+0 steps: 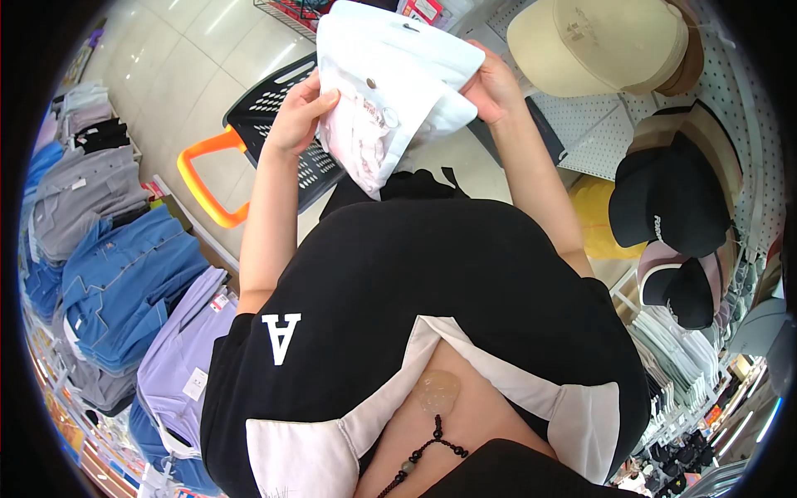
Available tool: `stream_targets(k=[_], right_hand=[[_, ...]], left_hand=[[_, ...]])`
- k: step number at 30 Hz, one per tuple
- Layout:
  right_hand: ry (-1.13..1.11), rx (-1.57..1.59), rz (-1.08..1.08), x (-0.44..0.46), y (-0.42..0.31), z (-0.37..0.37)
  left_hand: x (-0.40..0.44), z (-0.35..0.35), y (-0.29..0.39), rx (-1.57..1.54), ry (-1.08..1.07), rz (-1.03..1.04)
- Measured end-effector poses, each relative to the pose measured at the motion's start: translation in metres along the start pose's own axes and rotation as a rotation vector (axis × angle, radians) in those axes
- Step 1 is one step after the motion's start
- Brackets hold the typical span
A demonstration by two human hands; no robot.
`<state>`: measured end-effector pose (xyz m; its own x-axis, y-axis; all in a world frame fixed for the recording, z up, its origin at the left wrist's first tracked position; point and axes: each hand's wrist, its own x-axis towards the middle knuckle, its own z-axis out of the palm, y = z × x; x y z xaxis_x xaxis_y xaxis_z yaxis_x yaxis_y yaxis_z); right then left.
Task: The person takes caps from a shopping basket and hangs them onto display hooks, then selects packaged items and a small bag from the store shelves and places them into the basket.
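Note:
Both hands hold up a white pouch-like package (390, 58) with small dark round fasteners and a pale pink patterned part at its lower left. My left hand (295, 116) grips the left edge, thumb in front and the other fingers mostly hidden. At the right edge, my right hand (496, 87) is closed on the package, its fingertips partly behind it. Below the package is the front of my black top (465, 257). A dark shopping basket (311, 170) with an orange handle (195, 178) is just behind and below my left hand.
Blue shirts (124, 290), a lilac shirt (178, 365) and grey clothes (87, 195) hang along the left. On the right, a beige cap (598, 46) and black caps (672, 195) hang by a white perforated panel (760, 158). Pale floor tiles (166, 58) lie beyond.

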<state>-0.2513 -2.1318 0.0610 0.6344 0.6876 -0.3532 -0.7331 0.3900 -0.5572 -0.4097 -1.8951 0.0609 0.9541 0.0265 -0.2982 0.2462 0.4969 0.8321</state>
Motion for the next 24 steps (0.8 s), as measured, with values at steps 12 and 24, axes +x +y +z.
stream_targets(k=[12,24], right_hand=[[0.012,0.012,0.073,-0.007,0.021,0.015],[0.964,-1.418,-0.507,-0.023,-0.028,-0.189]], left_hand=[[-0.006,-0.013,-0.016,0.065,0.029,-0.003],[-0.033,-0.041,-0.019,-0.156,0.320,0.004]])
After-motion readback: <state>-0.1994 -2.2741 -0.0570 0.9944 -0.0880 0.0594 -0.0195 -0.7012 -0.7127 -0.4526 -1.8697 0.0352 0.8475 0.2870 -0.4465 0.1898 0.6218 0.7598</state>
